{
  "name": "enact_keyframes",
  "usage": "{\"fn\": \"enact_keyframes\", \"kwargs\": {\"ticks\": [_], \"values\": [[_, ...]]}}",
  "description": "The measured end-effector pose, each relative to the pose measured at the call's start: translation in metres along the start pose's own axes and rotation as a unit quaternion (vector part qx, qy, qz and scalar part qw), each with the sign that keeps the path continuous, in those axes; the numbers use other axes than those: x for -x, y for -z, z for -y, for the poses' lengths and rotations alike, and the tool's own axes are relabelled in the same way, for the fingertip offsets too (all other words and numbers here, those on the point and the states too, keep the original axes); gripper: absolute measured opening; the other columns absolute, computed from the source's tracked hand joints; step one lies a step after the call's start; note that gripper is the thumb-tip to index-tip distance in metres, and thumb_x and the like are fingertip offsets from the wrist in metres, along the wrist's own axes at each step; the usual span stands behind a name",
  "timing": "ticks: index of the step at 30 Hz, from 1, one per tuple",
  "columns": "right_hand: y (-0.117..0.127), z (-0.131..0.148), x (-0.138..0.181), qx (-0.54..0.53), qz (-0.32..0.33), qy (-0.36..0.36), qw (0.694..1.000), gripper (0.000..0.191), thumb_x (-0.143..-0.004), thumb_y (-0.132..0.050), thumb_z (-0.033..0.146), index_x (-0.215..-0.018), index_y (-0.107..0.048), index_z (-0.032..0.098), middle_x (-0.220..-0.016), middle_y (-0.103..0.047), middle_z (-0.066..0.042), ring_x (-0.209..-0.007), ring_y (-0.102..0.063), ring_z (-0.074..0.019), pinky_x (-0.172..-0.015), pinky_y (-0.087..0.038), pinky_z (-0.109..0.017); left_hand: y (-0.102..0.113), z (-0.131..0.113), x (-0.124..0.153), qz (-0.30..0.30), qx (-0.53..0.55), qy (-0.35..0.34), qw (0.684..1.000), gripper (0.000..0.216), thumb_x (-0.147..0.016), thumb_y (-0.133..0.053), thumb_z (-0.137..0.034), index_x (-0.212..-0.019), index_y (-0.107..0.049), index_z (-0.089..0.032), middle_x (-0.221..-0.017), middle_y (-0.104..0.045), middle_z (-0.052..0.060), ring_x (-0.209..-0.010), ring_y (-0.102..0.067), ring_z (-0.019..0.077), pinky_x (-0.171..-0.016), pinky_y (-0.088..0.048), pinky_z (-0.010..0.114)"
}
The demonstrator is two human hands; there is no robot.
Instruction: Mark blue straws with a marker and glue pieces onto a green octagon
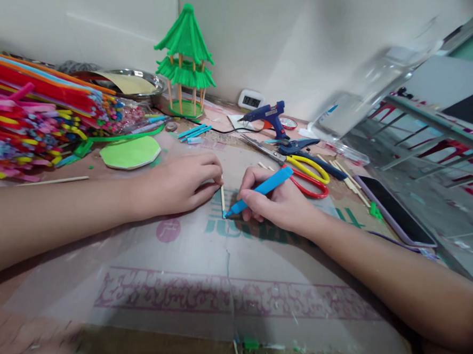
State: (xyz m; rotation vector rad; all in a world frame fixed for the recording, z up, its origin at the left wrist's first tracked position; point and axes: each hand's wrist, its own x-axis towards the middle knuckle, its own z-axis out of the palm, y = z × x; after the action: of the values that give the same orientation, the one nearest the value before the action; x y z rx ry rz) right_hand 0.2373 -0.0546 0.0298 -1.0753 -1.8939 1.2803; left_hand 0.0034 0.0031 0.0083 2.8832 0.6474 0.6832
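- Two bare hands are working close together over a clear sheet that is covering the tabletop.
- The left hand is resting on the sheet, its thumb and fingertips pinching the far end of a thin pale stick.
- The right hand is clamping a blue marker between thumb and fingers, and the marker's tip is meeting the stick's near end, which is showing blue.
- The stick is lying between the two hands, pointing toward the wearer.
- Just beyond the right hand, scissors with yellow and red handles are lying near dark-handled pliers.
- Past the left hand, a light green octagonal piece is lying flat, and several blue sticks are sitting farther back.
- A blue glue gun is standing behind the scissors, near a small white digital clock.
- A green-roofed pagoda model is standing upright by the wall.
- On the far left, bundles of colourful pipe cleaners are piling up in front of a shiny metal dish.
- Toward the right edge of the table, a phone is lying dark, screen up.
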Motion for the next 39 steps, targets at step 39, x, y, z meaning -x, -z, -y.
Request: {"fn": "enact_keyframes", "kwargs": {"ticks": [39], "values": [[-0.0002, -0.0012, -0.0003, 0.002, -0.019, -0.005, 1.0, 0.02, -0.095, -0.066, 0.035, -0.085, -0.055, 0.021, -0.061, -0.067, 0.003, -0.044, -0.053, -0.0082, -0.041, -0.041, -0.018, 0.0002, 0.0012, -0.0005, 0.016, 0.002, 0.021, 1.0, 0.024, -0.104, -0.048, -0.028, -0.096, -0.067, -0.017, -0.107, -0.069, 0.01, -0.094, -0.067, 0.0226, -0.082, -0.053, 0.036]]}}
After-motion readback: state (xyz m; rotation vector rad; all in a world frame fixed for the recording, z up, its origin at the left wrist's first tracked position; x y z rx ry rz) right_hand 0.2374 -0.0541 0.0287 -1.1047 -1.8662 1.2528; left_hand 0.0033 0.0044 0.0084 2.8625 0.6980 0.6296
